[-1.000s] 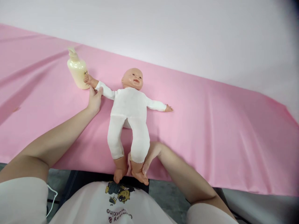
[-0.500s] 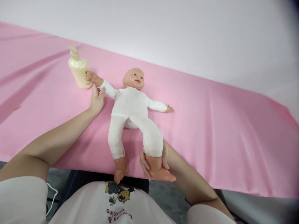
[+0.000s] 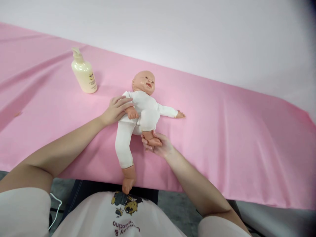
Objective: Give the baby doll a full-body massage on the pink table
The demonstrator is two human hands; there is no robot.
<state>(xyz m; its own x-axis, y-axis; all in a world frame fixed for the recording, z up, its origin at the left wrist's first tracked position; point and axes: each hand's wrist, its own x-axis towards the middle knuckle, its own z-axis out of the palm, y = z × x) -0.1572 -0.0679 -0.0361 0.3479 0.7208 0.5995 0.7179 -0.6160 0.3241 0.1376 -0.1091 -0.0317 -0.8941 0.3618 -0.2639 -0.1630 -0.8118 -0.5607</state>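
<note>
A baby doll (image 3: 142, 98) with a white cloth body lies on its back, head away from me. My left hand (image 3: 118, 108) is closed around the doll's arm on the left side, which is folded across its chest. Its small fist pokes out below my fingers. My right hand (image 3: 160, 144) grips the foot of the leg on the right, with that knee bent up towards the belly. The other leg hangs straight, its foot past the table's near edge. The doll's right-side arm stretches outward, untouched.
A pink cloth (image 3: 202, 138) covers the table, with folds at the left and right. A cream pump bottle (image 3: 84, 75) stands upright left of the doll. Behind the table rises a white surface (image 3: 187, 36). A white cord (image 3: 57, 207) hangs below the near edge.
My left hand has brought the doll's arm from stretched out by the bottle inward across its chest. My right hand has pushed the foot up and away from me, bending the leg.
</note>
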